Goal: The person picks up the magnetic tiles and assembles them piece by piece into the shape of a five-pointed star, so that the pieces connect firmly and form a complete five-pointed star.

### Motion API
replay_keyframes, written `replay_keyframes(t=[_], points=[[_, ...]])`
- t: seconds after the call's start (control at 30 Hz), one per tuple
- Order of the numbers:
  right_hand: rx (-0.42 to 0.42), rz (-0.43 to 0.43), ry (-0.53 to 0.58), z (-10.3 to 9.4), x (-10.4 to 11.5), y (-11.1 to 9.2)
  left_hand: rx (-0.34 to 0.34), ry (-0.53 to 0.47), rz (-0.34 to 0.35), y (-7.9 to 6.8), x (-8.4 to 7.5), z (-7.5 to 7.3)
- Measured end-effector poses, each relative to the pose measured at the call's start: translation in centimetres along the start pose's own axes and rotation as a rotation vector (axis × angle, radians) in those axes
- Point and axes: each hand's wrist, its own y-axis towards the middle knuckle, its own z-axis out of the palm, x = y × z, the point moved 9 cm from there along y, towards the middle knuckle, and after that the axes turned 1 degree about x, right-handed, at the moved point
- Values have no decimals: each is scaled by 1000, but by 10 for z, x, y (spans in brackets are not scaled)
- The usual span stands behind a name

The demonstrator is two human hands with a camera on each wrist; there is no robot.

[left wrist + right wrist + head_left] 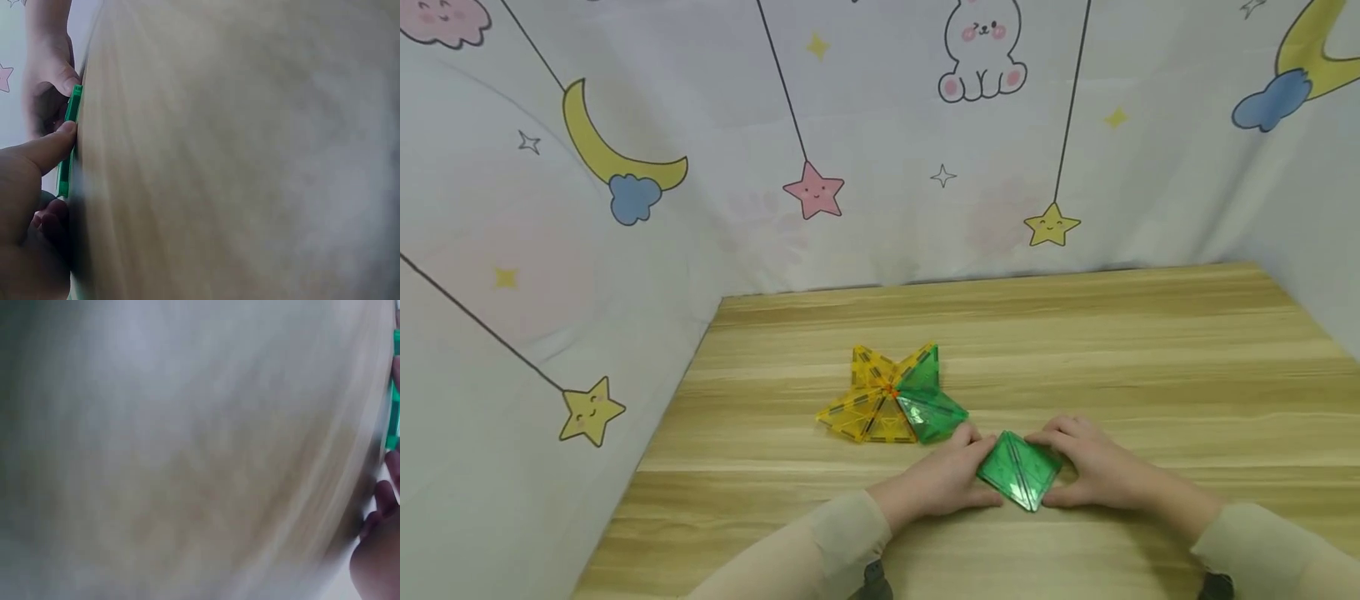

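Note:
Two green translucent triangular magnetic tiles lie edge to edge as a diamond, low over the wooden table, in the head view. My left hand (951, 473) pinches the left green tile (1000, 468) by its outer edges, thumb at the near side. The right green tile (1037, 467) is gripped likewise by my right hand (1093, 467), thumb near and fingers at the far side. Seen edge-on in the left wrist view, the green tile edge (67, 164) is thin and level with the tabletop. Only a sliver of green tile (394, 422) shows in the right wrist view.
Just beyond my left hand, a star-like shape of joined yellow tiles (891, 421) and green tiles (928, 410) sits on the wooden table (1112, 350). White cloth walls (880, 100) printed with stars and moons surround the table's back and sides.

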Motion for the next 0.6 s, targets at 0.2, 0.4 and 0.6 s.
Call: replay_keyframes(t=[0.2,0.4,0.6], points=[[-83,-50,-45,-4,3,0,-51,1,-18,2,1,-2],[-158,-84,-49,-4,6,-4,-80,-41,-20,1,0,-2],[-194,-108,-34,-4,9,-6,-71,-105,-23,0,1,-3]])
